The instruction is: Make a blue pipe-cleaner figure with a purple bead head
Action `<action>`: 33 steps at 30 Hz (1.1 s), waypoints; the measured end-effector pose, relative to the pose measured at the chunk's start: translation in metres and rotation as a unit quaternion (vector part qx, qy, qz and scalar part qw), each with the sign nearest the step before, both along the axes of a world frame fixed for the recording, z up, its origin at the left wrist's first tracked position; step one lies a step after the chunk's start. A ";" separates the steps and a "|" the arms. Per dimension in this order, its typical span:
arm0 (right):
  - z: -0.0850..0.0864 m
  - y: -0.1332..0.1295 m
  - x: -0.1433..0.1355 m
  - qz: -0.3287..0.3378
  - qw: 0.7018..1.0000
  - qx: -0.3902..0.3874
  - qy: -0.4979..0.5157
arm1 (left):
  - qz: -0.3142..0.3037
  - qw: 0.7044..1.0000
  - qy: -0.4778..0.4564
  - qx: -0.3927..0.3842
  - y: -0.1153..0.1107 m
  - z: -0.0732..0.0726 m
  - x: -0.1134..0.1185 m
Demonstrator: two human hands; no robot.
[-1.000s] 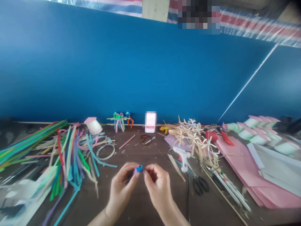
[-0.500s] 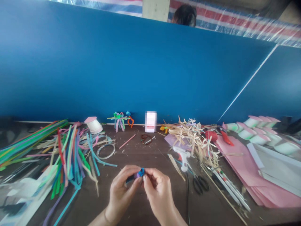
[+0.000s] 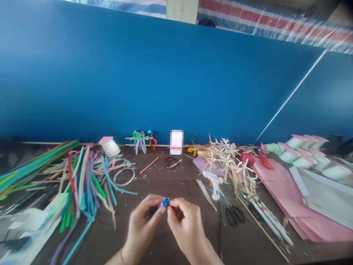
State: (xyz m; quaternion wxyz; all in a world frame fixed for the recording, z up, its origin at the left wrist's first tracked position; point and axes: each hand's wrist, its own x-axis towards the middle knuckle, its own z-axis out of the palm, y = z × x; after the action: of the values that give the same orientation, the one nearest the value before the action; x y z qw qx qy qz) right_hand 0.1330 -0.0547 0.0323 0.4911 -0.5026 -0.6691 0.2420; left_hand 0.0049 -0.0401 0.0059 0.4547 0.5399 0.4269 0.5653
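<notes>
Close to the front of the dark table, my left hand (image 3: 143, 220) pinches a small coiled blue and purple pipe cleaner (image 3: 165, 202) between thumb and fingers. My right hand (image 3: 185, 220) grips the same piece from the other side, its thumb and fingertips meeting at the blue end. Most of the piece is hidden behind my fingers. Beyond my hands lie a pink stick (image 3: 149, 165) and a dark beaded loop (image 3: 171, 163). Shaped pipe-cleaner figures (image 3: 140, 141) stand by the blue partition.
Bundles of coloured pipe cleaners (image 3: 85, 184) spread at left, beside a coil of clear tubing (image 3: 124, 177). To the right are a white glue gun (image 3: 213, 184), black-handled scissors (image 3: 235, 215), straw flowers (image 3: 226, 160), pink paper (image 3: 286, 198) and several white-and-pink cups (image 3: 300, 156).
Both hands keep hold of the coiled pipe cleaner, with slight shifts of the fingers and right wrist. Behind the partition, a person's head has sunk lower.
</notes>
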 end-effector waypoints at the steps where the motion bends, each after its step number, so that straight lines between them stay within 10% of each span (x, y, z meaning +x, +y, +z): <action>1: 0.001 0.000 0.000 0.007 1.000 0.002 0.001 | -0.007 1.000 -0.020 -0.014 0.000 0.001 0.001; 12: 0.001 0.002 0.003 0.044 0.998 -0.012 0.048 | -0.041 0.971 -0.183 -0.149 -0.002 0.004 0.011; 26: -0.013 0.013 0.004 0.044 0.957 -0.158 0.237 | -0.063 0.970 -0.138 -0.192 0.007 0.000 0.013; 33: -0.025 0.024 0.009 0.035 0.908 -0.228 0.349 | -0.194 0.946 -0.150 -0.213 0.009 0.015 0.013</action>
State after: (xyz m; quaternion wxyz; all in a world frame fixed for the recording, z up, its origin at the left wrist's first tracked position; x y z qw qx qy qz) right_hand 0.1417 -0.0310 0.0077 0.5569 -0.4606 -0.3983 0.5649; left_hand 0.0183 -0.0312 0.0210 0.7186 0.4118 0.3513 0.4367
